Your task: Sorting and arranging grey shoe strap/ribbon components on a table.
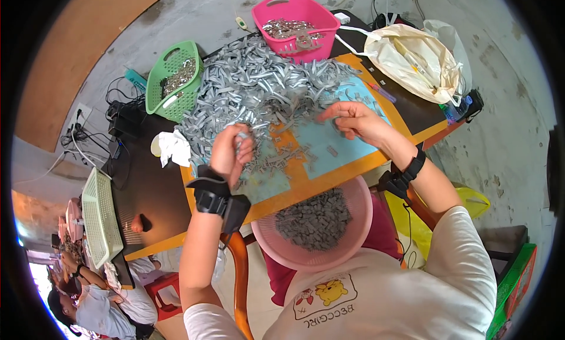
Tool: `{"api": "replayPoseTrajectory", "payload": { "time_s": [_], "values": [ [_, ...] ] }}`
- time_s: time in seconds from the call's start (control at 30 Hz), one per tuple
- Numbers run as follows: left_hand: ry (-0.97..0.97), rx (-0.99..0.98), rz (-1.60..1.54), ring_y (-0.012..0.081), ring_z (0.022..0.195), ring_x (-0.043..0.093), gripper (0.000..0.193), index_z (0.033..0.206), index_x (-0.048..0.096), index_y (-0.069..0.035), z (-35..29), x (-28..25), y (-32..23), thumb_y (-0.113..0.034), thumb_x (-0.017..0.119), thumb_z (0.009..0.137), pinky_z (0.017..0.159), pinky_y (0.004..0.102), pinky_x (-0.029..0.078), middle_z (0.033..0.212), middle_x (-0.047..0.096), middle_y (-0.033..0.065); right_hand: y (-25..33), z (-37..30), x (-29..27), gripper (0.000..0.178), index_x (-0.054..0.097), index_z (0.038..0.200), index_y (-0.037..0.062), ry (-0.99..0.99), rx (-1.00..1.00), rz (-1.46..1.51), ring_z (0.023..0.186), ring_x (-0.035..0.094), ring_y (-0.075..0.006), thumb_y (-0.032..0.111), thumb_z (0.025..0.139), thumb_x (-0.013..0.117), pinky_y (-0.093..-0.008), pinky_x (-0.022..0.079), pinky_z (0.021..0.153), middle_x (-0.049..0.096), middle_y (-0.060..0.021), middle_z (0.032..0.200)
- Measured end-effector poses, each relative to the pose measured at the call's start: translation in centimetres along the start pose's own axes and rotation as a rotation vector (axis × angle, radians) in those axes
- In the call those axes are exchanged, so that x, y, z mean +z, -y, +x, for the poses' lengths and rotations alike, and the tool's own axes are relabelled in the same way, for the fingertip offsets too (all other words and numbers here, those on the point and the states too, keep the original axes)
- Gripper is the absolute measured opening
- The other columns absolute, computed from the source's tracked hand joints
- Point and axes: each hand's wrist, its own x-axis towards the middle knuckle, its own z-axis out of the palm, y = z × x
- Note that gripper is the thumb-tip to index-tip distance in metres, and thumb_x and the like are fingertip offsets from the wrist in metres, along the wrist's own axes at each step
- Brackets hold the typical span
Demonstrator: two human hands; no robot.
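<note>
Head view: glossy grey strips (235,75) in a tangled heap, left grip (229,150) together, right grip (362,125) of unclear state.

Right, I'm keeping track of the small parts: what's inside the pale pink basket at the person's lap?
The pale pink basket holds a heap of small grey pieces. Its bottom and whatever lies under the top layer are covered.

- Left hand (231,153), left of frame centre: fingers (243,156) curled inward.
- Right hand (360,125), right of centre: index finger (336,108) extended leftward.
- Left forearm (200,252) upright; right forearm (434,187) slants up-left.
</note>
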Motion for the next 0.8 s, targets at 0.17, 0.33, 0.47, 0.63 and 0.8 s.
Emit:
{"api": "replayPoseTrajectory", "payload": {
  "time_s": [0.17, 0.33, 0.47, 0.63, 0.8],
  "values": [
    [0.197, -0.078, -0.335, 0.0063, 0.05, 0.03, 0.021, 0.078, 0.043, -0.011, -2.5, 0.3, 0.4, -0.024, 0.044, 0.094, 0.041, 0.0184, 0.024, 0.061, 0.034, -0.0026, -0.6, -0.4, -0.9, 0.025, 0.061, 0.101, 0.0033, -0.056, -0.035, 0.202, 0.062, 0.048, -0.0063, -0.001, 0.08, 0.049, -0.0218, 0.041, 0.055, 0.062, -0.0007, 0.088],
    [0.113, -0.11, -0.268, 0.0055, 0.052, 0.031, 0.017, 0.086, 0.045, -0.01, -5.6, 1.7, 0.9, -0.024, 0.046, 0.094, 0.041, 0.0178, 0.025, 0.067, 0.038, -0.002, -1.4, -1.4, 1.5, 0.018, 0.056, 0.099, 0.003, -0.023, -0.246, -0.764, 0.065, 0.055, -0.0198, 0.007, 0.082, 0.054, -0.0301, 0.045, 0.058, 0.061, -0.0086, 0.087],
    [0.168, -0.051, -0.203, 0.0063, 0.059, 0.036, 0.02, 0.097, 0.05, -0.005, -5.7, 1.3, 2.2, -0.024, 0.045, 0.096, 0.048, 0.017, 0.029, 0.073, 0.041, -0.0002, -2.6, -2.2, 3.6, 0.012, 0.053, 0.091, 0.0041, -0.045, -0.401, -1.238, 0.072, 0.057, -0.0316, 0.012, 0.082, 0.057, -0.0372, 0.045, 0.061, 0.057, -0.015, 0.08],
    [-0.074, -0.02, -0.239, 0.0155, 0.082, 0.046, 0.036, 0.112, 0.053, 0.002, -5.2, 1.7, 3.6, -0.029, 0.045, 0.096, 0.074, 0.0276, 0.039, 0.093, 0.052, 0.0064, -3.8, -2.2, 4.0, 0.009, 0.052, 0.087, 0.0035, -0.1, -0.472, -1.177, 0.07, 0.055, -0.031, 0.008, 0.08, 0.054, -0.0387, 0.043, 0.058, 0.054, -0.013, 0.075],
    [-0.029, -0.008, -0.223, 0.0171, 0.087, 0.05, 0.041, 0.112, 0.055, 0.002, -5.1, 0.9, 3.8, -0.034, 0.043, 0.097, 0.079, 0.0303, 0.041, 0.095, 0.055, 0.0068, -2.7, -1.1, 2.8, 0.002, 0.05, 0.076, 0.0051, -0.048, 0.18, 0.049, 0.053, 0.044, -0.0146, 0.003, 0.076, 0.051, -0.0268, 0.032, 0.042, 0.05, -0.0041, 0.069]
  ]
}}
